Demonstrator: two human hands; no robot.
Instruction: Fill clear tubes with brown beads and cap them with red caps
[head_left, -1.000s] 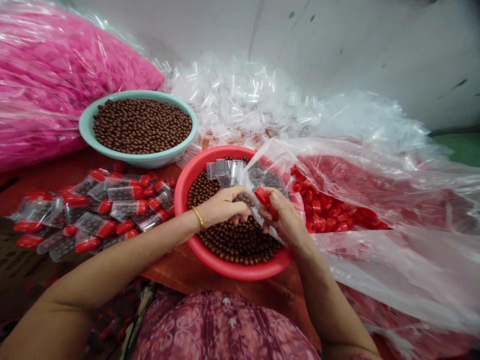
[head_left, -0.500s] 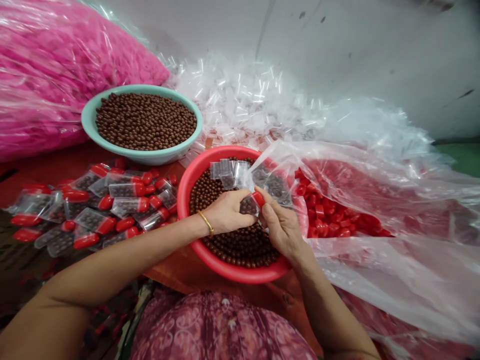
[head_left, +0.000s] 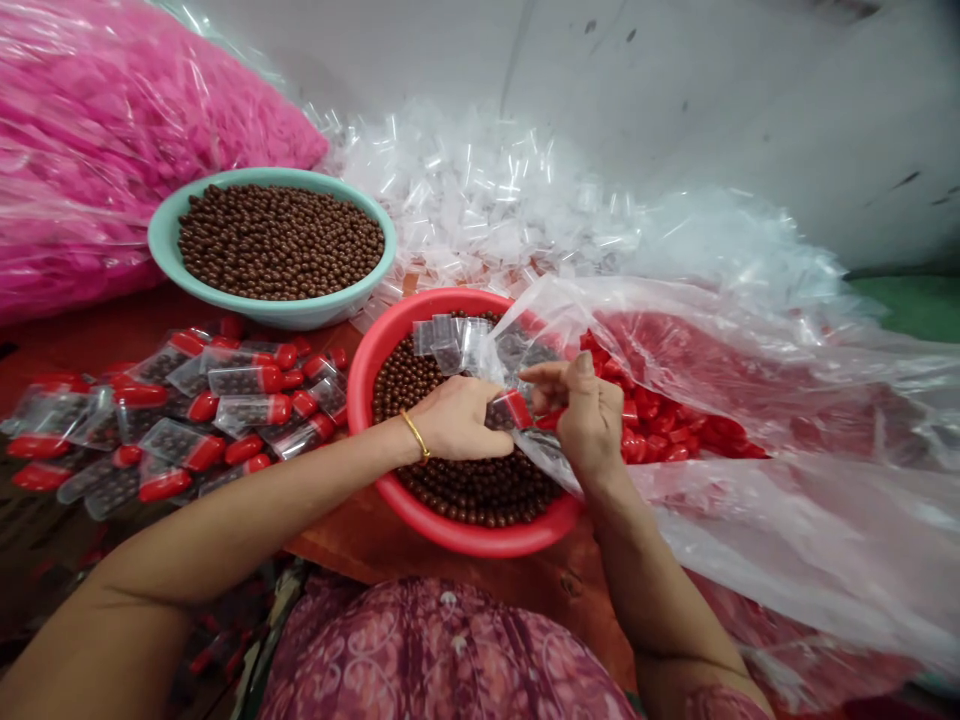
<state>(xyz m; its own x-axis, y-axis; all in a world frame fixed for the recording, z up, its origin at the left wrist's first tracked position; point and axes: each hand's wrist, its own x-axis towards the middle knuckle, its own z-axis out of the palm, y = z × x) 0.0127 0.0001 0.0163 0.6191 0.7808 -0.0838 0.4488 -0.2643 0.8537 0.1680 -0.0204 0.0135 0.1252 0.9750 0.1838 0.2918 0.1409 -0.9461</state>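
My left hand, with a gold bangle at its wrist, pinches a small clear container with a red cap over the red basin. Brown beads fill much of that basin, and several clear containers lie on them. To the right, my right hand is apart from the capped container, its index finger stretched out and thumb raised. Something red shows beneath its fingers; whether they touch it is unclear. Loose red caps lie beside this hand in an open clear plastic bag.
Capped containers of dark beads are heaped on the left. Behind them stands a pale green basin of brown beads. A bag of pink pieces bulges at the back left. Clear containers are piled along the wall.
My right hand has let go of the red-capped container and moved right, its index finger and thumb now spread. My left hand still holds the container. The view has shifted slightly.
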